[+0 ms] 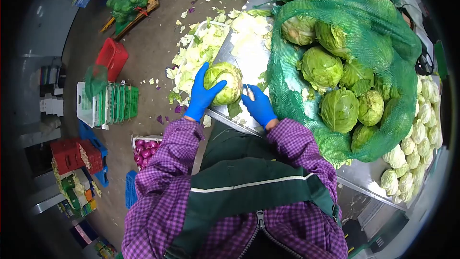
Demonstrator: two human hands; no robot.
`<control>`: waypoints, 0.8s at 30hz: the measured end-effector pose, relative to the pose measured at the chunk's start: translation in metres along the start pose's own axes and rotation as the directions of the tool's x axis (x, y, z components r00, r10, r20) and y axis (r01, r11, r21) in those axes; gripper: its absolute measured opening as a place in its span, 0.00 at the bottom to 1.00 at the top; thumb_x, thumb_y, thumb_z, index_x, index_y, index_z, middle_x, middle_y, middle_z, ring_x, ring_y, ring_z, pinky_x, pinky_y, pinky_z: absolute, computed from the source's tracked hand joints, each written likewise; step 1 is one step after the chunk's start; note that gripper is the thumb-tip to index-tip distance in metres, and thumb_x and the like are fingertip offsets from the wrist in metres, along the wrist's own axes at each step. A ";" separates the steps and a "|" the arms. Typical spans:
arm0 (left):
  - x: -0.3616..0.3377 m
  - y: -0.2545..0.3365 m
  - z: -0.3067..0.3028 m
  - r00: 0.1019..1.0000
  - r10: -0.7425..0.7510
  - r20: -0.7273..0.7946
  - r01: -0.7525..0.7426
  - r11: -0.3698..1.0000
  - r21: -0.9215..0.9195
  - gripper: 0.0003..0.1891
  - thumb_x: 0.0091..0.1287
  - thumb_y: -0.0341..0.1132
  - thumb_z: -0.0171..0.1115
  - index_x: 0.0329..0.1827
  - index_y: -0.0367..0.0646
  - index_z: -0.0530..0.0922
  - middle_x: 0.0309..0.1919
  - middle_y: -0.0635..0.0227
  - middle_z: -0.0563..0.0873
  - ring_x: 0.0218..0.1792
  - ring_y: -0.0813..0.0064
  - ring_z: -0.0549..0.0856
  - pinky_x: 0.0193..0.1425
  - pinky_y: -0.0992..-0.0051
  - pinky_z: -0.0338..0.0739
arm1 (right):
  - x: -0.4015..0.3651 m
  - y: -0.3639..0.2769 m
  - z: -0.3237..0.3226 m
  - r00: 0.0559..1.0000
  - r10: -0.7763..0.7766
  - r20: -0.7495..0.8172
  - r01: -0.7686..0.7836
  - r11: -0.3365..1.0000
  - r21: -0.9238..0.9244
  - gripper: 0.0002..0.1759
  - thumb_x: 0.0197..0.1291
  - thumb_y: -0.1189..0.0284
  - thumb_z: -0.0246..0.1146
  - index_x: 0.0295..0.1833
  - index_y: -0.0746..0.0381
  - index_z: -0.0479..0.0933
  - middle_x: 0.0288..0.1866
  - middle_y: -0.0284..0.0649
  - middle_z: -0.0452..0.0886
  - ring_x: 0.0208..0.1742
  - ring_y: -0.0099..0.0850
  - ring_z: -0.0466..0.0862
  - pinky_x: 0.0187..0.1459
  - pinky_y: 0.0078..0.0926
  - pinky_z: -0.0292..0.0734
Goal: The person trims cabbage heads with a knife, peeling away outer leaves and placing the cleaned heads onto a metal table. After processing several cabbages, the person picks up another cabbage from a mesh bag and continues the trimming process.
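Observation:
A green cabbage (pixel 224 83) is held above the near edge of the metal table (pixel 239 123). My left hand (pixel 203 93), in a blue glove, grips its left side with thumb and fingers spread around it. To the right of the cabbage, my right hand (pixel 258 105), also gloved in blue, is closed on a small knife (pixel 248 91), whose blade is hard to make out beside the cabbage's cut end. More whole cabbages (pixel 322 67) lie in and under a green mesh net (pixel 287 86) on the right.
Cut leaves (pixel 191 62) fill a container at the table's left edge, with scraps on the floor. Peeled cabbages (pixel 416 139) are piled far right. Further left are a red crate (pixel 112 58), green and white crates (pixel 108 103) and a box of purple vegetables (pixel 145 152).

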State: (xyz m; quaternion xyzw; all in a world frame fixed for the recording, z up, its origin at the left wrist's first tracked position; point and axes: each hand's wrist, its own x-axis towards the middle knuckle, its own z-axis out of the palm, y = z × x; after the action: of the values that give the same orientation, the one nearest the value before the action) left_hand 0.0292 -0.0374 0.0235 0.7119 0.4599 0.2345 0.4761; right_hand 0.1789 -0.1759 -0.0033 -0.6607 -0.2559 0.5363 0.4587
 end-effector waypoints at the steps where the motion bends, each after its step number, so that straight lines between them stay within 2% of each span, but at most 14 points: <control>1: 0.001 -0.001 0.003 0.999 0.023 -0.048 -0.025 0.999 -0.036 0.41 0.55 0.41 0.73 0.69 0.36 0.63 0.64 0.52 0.70 0.62 0.64 0.73 0.66 0.69 0.68 | -0.004 0.009 0.005 0.989 -0.140 -0.043 0.138 0.989 -0.057 0.22 0.62 0.66 0.61 0.60 0.60 0.70 0.32 0.44 0.79 0.29 0.33 0.80 0.32 0.30 0.76; 2: 0.006 -0.001 0.005 0.999 0.027 -0.044 -0.029 0.999 -0.032 0.41 0.55 0.41 0.73 0.69 0.36 0.63 0.64 0.52 0.70 0.62 0.64 0.73 0.66 0.69 0.68 | -0.005 0.017 0.008 0.957 -0.279 -0.083 0.269 0.956 -0.117 0.18 0.62 0.65 0.60 0.55 0.61 0.72 0.33 0.48 0.80 0.31 0.40 0.81 0.35 0.34 0.76; 3: 0.007 -0.002 0.006 0.992 -0.077 -0.102 0.063 0.988 -0.139 0.40 0.55 0.41 0.74 0.69 0.36 0.63 0.62 0.53 0.71 0.61 0.65 0.74 0.65 0.69 0.69 | -0.014 0.010 0.011 0.953 -0.296 -0.067 0.284 0.948 -0.147 0.14 0.63 0.65 0.59 0.49 0.61 0.72 0.36 0.54 0.79 0.36 0.50 0.81 0.38 0.40 0.75; 4: 0.008 -0.002 0.007 0.972 -0.183 -0.149 0.143 0.958 -0.247 0.40 0.55 0.41 0.74 0.68 0.35 0.64 0.61 0.53 0.73 0.60 0.65 0.75 0.64 0.70 0.70 | -0.013 0.021 0.018 0.916 -0.390 -0.090 0.371 0.912 -0.175 0.13 0.63 0.64 0.58 0.47 0.62 0.72 0.36 0.55 0.79 0.38 0.52 0.81 0.38 0.42 0.75; 6: 0.014 -0.001 0.007 0.969 -0.191 -0.156 0.153 0.962 -0.225 0.40 0.55 0.42 0.74 0.68 0.35 0.64 0.60 0.53 0.74 0.58 0.67 0.76 0.62 0.71 0.71 | -0.009 0.014 0.019 0.941 -0.331 -0.067 0.309 0.924 -0.227 0.13 0.64 0.64 0.57 0.46 0.62 0.71 0.36 0.56 0.79 0.37 0.53 0.81 0.36 0.45 0.74; 9: 0.018 0.004 0.007 0.960 -0.218 -0.178 0.183 0.964 -0.192 0.40 0.55 0.43 0.74 0.67 0.34 0.65 0.57 0.54 0.76 0.56 0.69 0.77 0.58 0.72 0.74 | -0.016 0.000 0.019 0.943 -0.327 -0.065 0.293 0.905 -0.308 0.13 0.65 0.64 0.55 0.46 0.63 0.70 0.35 0.57 0.79 0.35 0.54 0.81 0.34 0.47 0.74; 14: 0.022 0.017 0.012 0.915 -0.354 -0.195 0.273 0.896 -0.351 0.39 0.55 0.45 0.73 0.66 0.34 0.67 0.59 0.53 0.75 0.56 0.67 0.77 0.58 0.72 0.74 | 0.008 0.004 0.020 0.963 -0.257 -0.081 0.187 0.854 -0.485 0.11 0.64 0.67 0.54 0.46 0.62 0.69 0.33 0.57 0.79 0.33 0.55 0.81 0.33 0.49 0.74; 16: 0.029 0.001 0.010 0.918 -0.345 -0.194 0.279 0.912 -0.302 0.39 0.55 0.45 0.73 0.66 0.34 0.67 0.59 0.52 0.75 0.56 0.67 0.77 0.58 0.71 0.74 | 0.003 -0.007 0.018 0.970 -0.240 -0.033 0.188 0.831 -0.523 0.11 0.63 0.66 0.54 0.46 0.61 0.69 0.33 0.57 0.79 0.33 0.55 0.81 0.35 0.51 0.74; 17: 0.031 -0.009 0.006 0.921 -0.337 -0.195 0.287 0.926 -0.245 0.38 0.55 0.45 0.73 0.65 0.34 0.67 0.59 0.52 0.75 0.56 0.66 0.77 0.58 0.71 0.74 | -0.001 -0.009 0.014 0.986 -0.166 -0.005 0.138 0.835 -0.533 0.11 0.63 0.67 0.53 0.47 0.61 0.68 0.34 0.57 0.80 0.35 0.56 0.81 0.37 0.52 0.73; 18: 0.032 -0.004 0.006 0.918 -0.342 -0.199 0.291 0.925 -0.246 0.38 0.55 0.45 0.73 0.65 0.34 0.67 0.59 0.52 0.75 0.56 0.66 0.77 0.58 0.71 0.74 | 0.006 -0.009 0.012 0.987 -0.164 0.001 0.139 0.834 -0.534 0.11 0.63 0.67 0.53 0.47 0.61 0.68 0.34 0.57 0.80 0.35 0.56 0.81 0.37 0.52 0.73; 20: 0.026 0.015 0.009 0.935 -0.323 -0.147 0.267 0.913 -0.309 0.38 0.55 0.46 0.73 0.65 0.35 0.68 0.58 0.52 0.76 0.56 0.66 0.77 0.59 0.71 0.73 | 0.027 -0.004 0.008 0.998 -0.047 0.033 0.057 0.788 -0.614 0.12 0.62 0.68 0.52 0.49 0.62 0.68 0.38 0.58 0.80 0.39 0.56 0.81 0.41 0.52 0.74; 21: 0.028 0.002 0.008 0.935 -0.328 -0.137 0.281 0.918 -0.281 0.38 0.55 0.46 0.73 0.65 0.36 0.68 0.58 0.53 0.76 0.58 0.64 0.76 0.63 0.69 0.70 | 0.045 -0.004 0.008 1.000 -0.007 0.029 0.025 0.736 -0.676 0.13 0.62 0.68 0.51 0.50 0.62 0.70 0.42 0.58 0.80 0.44 0.55 0.82 0.44 0.50 0.76; 22: 0.028 -0.026 0.009 0.974 -0.146 -0.173 0.136 0.989 -0.066 0.38 0.54 0.45 0.73 0.65 0.37 0.68 0.58 0.54 0.76 0.59 0.64 0.74 0.65 0.67 0.69 | 0.080 0.018 0.010 0.999 0.022 -0.035 -0.040 0.687 -0.726 0.13 0.62 0.68 0.51 0.49 0.62 0.71 0.44 0.57 0.81 0.46 0.54 0.82 0.46 0.48 0.76; 24: 0.018 -0.009 0.008 0.963 -0.176 -0.205 0.168 0.984 -0.052 0.37 0.55 0.44 0.73 0.65 0.39 0.69 0.59 0.54 0.75 0.59 0.65 0.75 0.64 0.68 0.69 | 0.096 0.003 0.007 0.999 -0.036 -0.031 0.003 0.706 -0.708 0.15 0.62 0.66 0.50 0.49 0.63 0.72 0.46 0.56 0.81 0.46 0.55 0.81 0.49 0.47 0.75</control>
State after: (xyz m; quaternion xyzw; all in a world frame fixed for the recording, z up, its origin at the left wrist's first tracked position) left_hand 0.0399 -0.0244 0.0099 0.6325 0.5633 0.2735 0.4559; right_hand 0.1999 -0.0953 -0.0518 -0.7946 -0.4390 0.3782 0.1814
